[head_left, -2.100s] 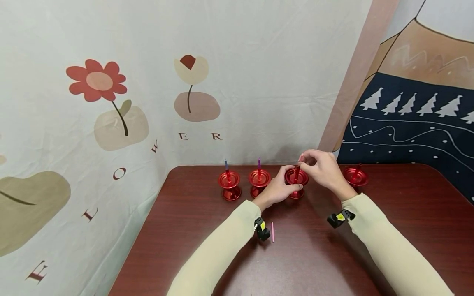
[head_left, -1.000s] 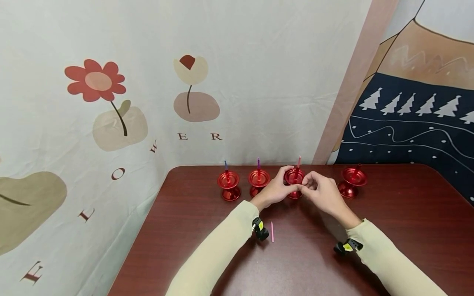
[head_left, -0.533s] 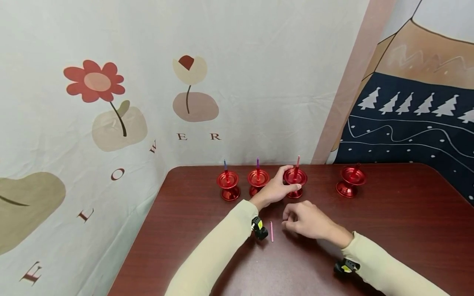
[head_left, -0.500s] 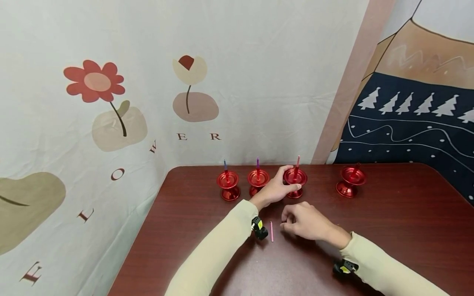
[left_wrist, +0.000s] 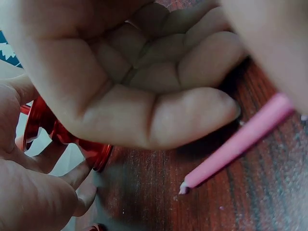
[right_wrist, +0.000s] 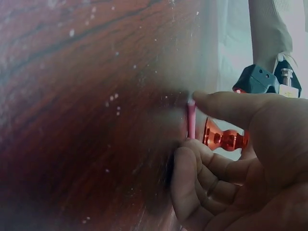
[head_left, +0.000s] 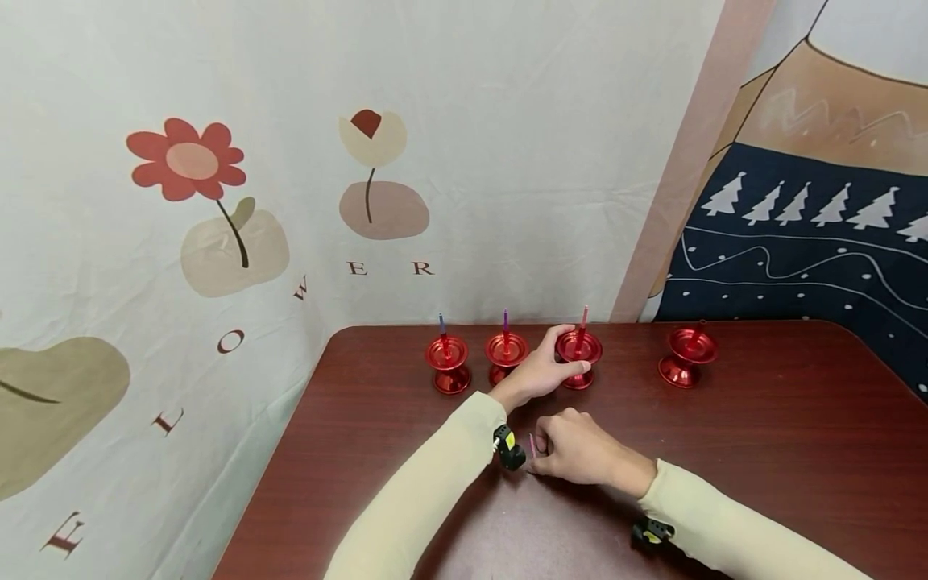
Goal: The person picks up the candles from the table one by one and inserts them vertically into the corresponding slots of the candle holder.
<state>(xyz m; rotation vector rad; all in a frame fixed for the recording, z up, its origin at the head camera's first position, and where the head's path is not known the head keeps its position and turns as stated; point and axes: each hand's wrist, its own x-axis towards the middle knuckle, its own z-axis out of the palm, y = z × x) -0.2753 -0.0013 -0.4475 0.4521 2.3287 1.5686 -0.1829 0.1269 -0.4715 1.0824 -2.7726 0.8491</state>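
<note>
My left hand [head_left: 540, 372] grips a shiny red candle holder [head_left: 580, 348] between thumb and fingers. A light pink candle [head_left: 584, 317] stands upright in this holder. Lower down, my right hand [head_left: 576, 448] is at a pink candle [left_wrist: 236, 142] lying on the table. In the left wrist view its index fingertip [left_wrist: 226, 108] is beside the candle, with a slight gap. In the right wrist view the thumb [right_wrist: 226, 103] reaches one end of this candle; whether it presses there is unclear. My right hand partly hides the candle in the head view.
To the left stand two red holders, one with a blue candle [head_left: 442, 324] and one with a purple candle [head_left: 505, 321]. A candleless red holder [head_left: 689, 354] stands at right. A printed cloth [head_left: 500, 161] hangs behind the brown table [head_left: 783, 419].
My right hand has released the light pink candle, now upright in the third holder, and moved down and left to the lying pink candle. My left hand has kept its place.
</note>
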